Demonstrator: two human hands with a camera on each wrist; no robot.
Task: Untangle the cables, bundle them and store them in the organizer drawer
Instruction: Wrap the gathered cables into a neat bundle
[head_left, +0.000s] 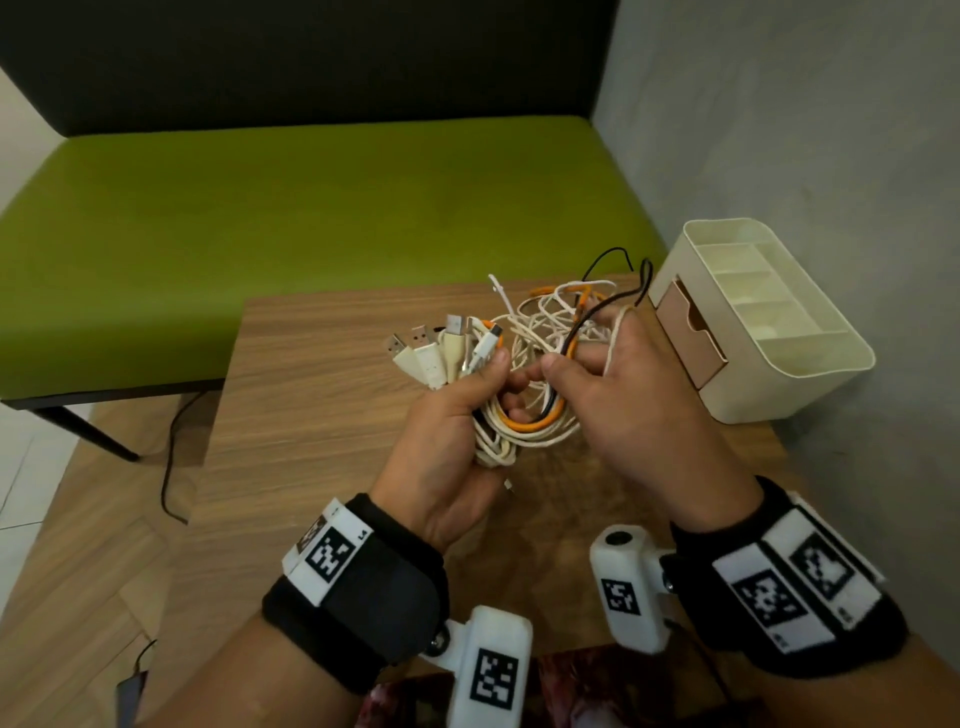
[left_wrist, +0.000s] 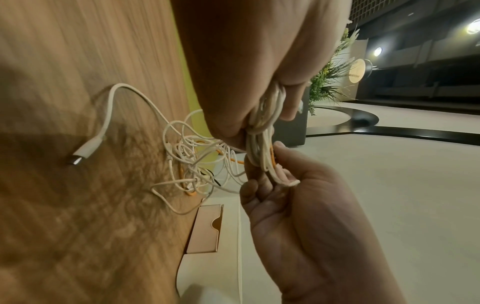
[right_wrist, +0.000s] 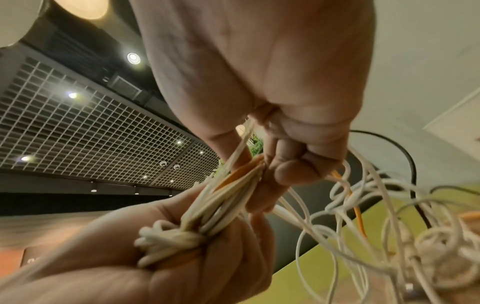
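Note:
My left hand (head_left: 483, 395) grips a bundle of white, orange and black cables (head_left: 524, 426), looped above the wooden table (head_left: 322, 415). Several USB plugs (head_left: 441, 348) fan out above its thumb. My right hand (head_left: 571, 371) pinches the same strands just right of the left thumb, and one white strand runs over its raised finger. A loose tangle (head_left: 561, 309) trails from the hands to the far table edge. The cream organizer (head_left: 810, 374) stands at the right with its tan drawer (head_left: 691, 338) pulled partly out. In the right wrist view the strands (right_wrist: 228, 197) stretch between both fists.
A green bench (head_left: 311, 208) with a dark backrest runs behind the table, and a grey wall closes the right side. One white plug (left_wrist: 85, 152) lies on the wood near the tangle (left_wrist: 197, 164). A black cord (head_left: 169, 457) hangs to the floor on the left.

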